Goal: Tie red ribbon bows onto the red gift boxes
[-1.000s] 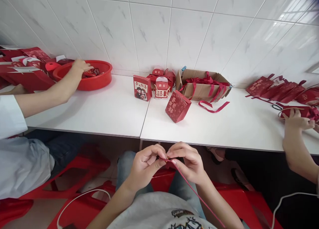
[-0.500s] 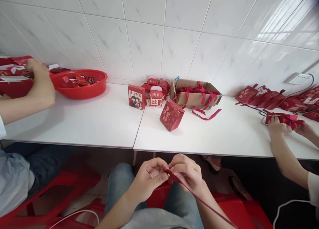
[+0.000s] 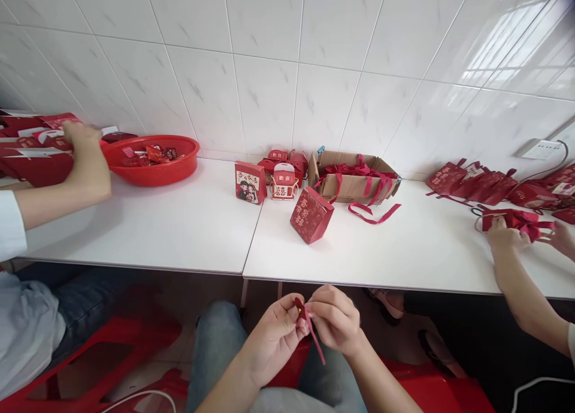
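Note:
Above my lap, my left hand pinches a dark red ribbon where a small gold bead-like piece shows. My right hand is closed on the same ribbon, its fingertips close beside the left ones. One ribbon end hangs down between the hands. How the ribbon is looped is partly hidden by my fingers. On the table in front stands a tilted red gift box with pale lettering. Behind it are a red box with a printed couple and a small handled box.
A cardboard box of red ribbons stands against the wall, a loose ribbon before it. A red basin holds small packets. At left a co-worker's arm reaches into red boxes; at right another's hands handle a ribboned red box.
The ribbon's long tail, which ran across my right forearm, now hangs short between my hands. My hands have turned slightly, still pinching it. The whole view has shifted a little.

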Demonstrator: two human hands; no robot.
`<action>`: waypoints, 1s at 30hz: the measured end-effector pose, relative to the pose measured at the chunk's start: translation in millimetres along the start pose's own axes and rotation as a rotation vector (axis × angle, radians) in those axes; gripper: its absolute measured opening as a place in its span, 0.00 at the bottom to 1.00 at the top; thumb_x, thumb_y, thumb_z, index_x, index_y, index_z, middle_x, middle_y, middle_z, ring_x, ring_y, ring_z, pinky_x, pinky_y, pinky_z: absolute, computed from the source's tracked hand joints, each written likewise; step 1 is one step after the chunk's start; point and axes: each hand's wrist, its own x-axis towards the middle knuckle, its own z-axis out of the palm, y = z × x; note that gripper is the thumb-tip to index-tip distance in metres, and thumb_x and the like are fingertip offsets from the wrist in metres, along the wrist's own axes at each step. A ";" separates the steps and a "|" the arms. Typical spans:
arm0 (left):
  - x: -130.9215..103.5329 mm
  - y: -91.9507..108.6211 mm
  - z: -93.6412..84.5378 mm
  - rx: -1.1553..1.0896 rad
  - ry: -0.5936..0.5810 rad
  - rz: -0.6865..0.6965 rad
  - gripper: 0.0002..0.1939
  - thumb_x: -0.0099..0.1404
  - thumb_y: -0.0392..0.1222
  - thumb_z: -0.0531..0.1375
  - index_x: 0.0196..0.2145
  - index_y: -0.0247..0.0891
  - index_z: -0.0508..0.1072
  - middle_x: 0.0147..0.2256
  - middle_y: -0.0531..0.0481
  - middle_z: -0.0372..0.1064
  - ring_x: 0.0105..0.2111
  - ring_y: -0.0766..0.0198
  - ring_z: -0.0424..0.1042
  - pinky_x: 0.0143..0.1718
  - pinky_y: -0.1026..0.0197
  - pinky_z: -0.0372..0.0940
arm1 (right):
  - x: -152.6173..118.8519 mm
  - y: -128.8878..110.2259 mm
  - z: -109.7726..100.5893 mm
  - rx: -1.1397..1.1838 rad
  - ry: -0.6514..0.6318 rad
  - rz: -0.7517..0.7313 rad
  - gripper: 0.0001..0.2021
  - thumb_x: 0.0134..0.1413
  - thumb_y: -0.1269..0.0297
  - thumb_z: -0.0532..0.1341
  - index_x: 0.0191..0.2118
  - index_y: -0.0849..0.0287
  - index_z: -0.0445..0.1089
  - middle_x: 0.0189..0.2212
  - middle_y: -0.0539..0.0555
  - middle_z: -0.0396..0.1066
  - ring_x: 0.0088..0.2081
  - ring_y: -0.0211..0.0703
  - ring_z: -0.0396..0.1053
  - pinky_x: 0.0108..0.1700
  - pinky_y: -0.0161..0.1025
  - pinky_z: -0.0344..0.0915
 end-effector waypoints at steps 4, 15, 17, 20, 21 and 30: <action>0.0 0.7 -2.3 0.037 0.077 0.103 0.11 0.51 0.36 0.70 0.32 0.35 0.73 0.25 0.54 0.66 0.26 0.74 0.66 0.33 0.71 0.63 | 0.7 -9.5 6.1 -0.052 0.059 0.088 0.13 0.51 0.77 0.59 0.42 0.55 0.67 0.26 0.52 0.68 0.25 0.39 0.66 0.23 0.37 0.67; 7.7 10.2 6.2 0.272 0.124 0.241 0.12 0.51 0.42 0.70 0.30 0.34 0.73 0.22 0.54 0.64 0.25 0.73 0.62 0.30 0.69 0.60 | 0.5 -12.6 13.3 -0.067 0.135 0.246 0.07 0.51 0.75 0.60 0.34 0.56 0.68 0.23 0.51 0.69 0.23 0.38 0.66 0.23 0.36 0.65; 7.2 12.0 5.2 0.390 0.124 0.279 0.10 0.54 0.42 0.68 0.30 0.34 0.73 0.22 0.54 0.65 0.25 0.72 0.62 0.30 0.69 0.59 | -1.6 -15.0 16.4 -0.050 0.145 0.277 0.08 0.51 0.77 0.59 0.33 0.56 0.67 0.23 0.50 0.69 0.23 0.38 0.66 0.24 0.35 0.65; 7.2 18.5 4.8 0.525 0.112 0.294 0.09 0.57 0.44 0.66 0.31 0.36 0.72 0.23 0.53 0.66 0.26 0.70 0.64 0.31 0.68 0.60 | -3.1 -13.0 19.8 -0.006 0.148 0.314 0.07 0.53 0.77 0.58 0.34 0.56 0.68 0.23 0.50 0.69 0.24 0.38 0.66 0.25 0.35 0.64; 7.3 22.9 5.8 0.579 0.107 0.290 0.09 0.58 0.44 0.65 0.31 0.36 0.72 0.24 0.53 0.67 0.27 0.70 0.64 0.31 0.68 0.60 | -2.0 -9.0 18.5 -0.001 0.135 0.328 0.07 0.54 0.76 0.58 0.35 0.56 0.68 0.23 0.51 0.69 0.24 0.38 0.66 0.25 0.36 0.65; 6.1 90.1 29.1 1.358 0.071 0.510 0.03 0.61 0.39 0.60 0.32 0.41 0.74 0.30 0.50 0.72 0.32 0.62 0.71 0.34 0.65 0.65 | 68.5 43.2 -65.0 0.064 0.075 0.665 0.12 0.63 0.62 0.52 0.45 0.57 0.70 0.36 0.55 0.74 0.39 0.44 0.72 0.43 0.42 0.69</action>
